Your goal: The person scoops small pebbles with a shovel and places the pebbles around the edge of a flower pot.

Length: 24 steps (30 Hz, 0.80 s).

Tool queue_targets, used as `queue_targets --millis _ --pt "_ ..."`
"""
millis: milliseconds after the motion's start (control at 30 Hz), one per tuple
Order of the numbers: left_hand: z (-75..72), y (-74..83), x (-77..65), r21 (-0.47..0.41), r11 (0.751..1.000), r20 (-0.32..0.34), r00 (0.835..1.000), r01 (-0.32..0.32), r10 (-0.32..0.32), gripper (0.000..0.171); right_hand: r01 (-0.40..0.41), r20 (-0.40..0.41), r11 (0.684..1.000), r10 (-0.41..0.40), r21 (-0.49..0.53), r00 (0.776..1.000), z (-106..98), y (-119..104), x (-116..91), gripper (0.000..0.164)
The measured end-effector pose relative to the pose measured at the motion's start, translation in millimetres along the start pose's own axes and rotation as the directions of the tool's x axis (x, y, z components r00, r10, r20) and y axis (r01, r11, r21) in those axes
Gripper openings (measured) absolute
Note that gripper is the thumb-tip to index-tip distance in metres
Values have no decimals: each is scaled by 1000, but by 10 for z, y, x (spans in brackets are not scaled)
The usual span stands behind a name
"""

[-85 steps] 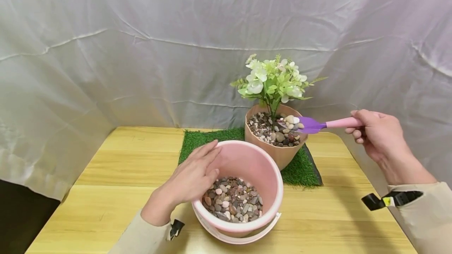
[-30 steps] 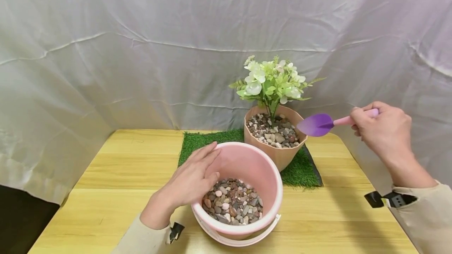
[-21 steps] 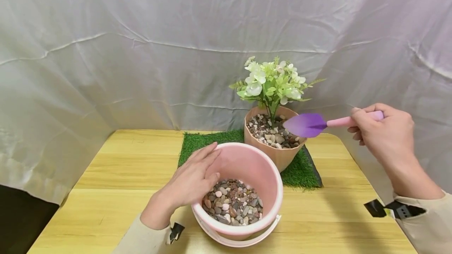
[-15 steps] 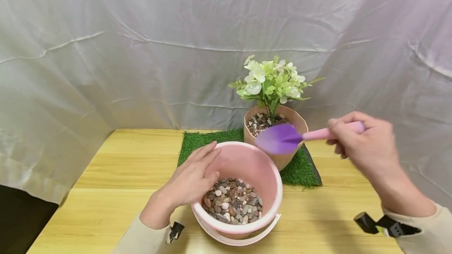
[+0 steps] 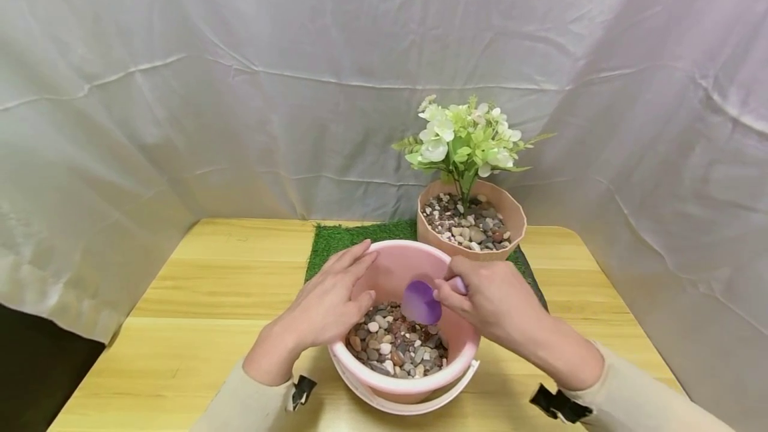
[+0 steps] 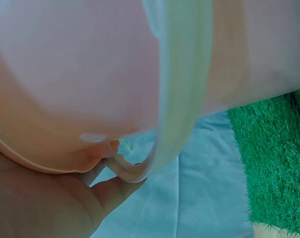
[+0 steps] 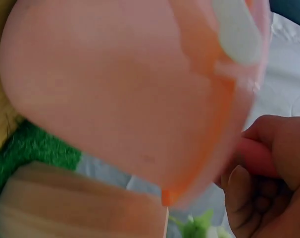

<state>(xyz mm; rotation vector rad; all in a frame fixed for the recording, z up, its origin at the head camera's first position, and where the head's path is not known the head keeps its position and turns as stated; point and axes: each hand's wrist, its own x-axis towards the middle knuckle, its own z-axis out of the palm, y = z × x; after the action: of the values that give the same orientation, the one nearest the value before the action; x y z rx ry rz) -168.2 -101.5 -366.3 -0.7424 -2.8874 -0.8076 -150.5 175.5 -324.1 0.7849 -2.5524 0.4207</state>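
My right hand [image 5: 501, 295] grips the pink handle of a trowel [image 5: 421, 302] above the bucket's right rim. The purple blade points down inside the pink bucket [image 5: 403, 385], right at the pebbles [image 5: 396, 349] on its bottom. On the left rim rests my left hand [image 5: 327, 302], fingers fairly straight along the edge, thumb over the inside. In the left wrist view, part of the left hand [image 6: 56, 198] lies under the rim beside the bucket's handle [image 6: 184, 74]. The right wrist view shows the right hand's fingers [image 7: 239, 193] curled round the trowel handle, the blade hidden behind the bucket wall.
A peach flowerpot [image 5: 444, 242] with white flowers [image 5: 465, 139] and pebbles stands behind the bucket on a green artificial-grass mat [image 5: 360, 231]. The mat lies on a wooden table [image 5: 228, 285]. Grey fabric [image 5: 288, 125] hangs behind the table and along its sides.
Pebbles left the trowel blade over the flowerpot. My right hand then carried the bare trowel left and toward me, from the pot down into the bucket. The left hand stayed on the rim.
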Motion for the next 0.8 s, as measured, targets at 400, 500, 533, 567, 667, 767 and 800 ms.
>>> queue_targets --millis 400,500,533,567,667,767,800 --pt "-11 17 10 -3 1000 6 1000 4 -4 66 -80 148 990 62 119 987 279 -122 169 21" --pt "-21 18 6 -2 1000 3 1000 6 -6 66 -134 199 979 102 156 975 273 -123 184 23" --pt "-24 18 5 -1 1000 1 1000 7 -7 66 -146 215 975 109 167 970 275 -123 188 23" --pt "-26 17 5 -1 1000 0 1000 8 -8 66 -158 232 971 113 182 966 276 -124 192 23" --pt "-28 13 3 -1 1000 -1 1000 14 -14 67 -196 280 953 128 230 951 276 -115 202 23" --pt "-23 10 -1 -9 1000 5 1000 21 -21 67 -259 327 916 154 306 932 248 -99 203 22" --pt "-18 7 -1 -10 1000 5 1000 21 -21 67 -279 346 900 159 335 925 238 -92 200 22"
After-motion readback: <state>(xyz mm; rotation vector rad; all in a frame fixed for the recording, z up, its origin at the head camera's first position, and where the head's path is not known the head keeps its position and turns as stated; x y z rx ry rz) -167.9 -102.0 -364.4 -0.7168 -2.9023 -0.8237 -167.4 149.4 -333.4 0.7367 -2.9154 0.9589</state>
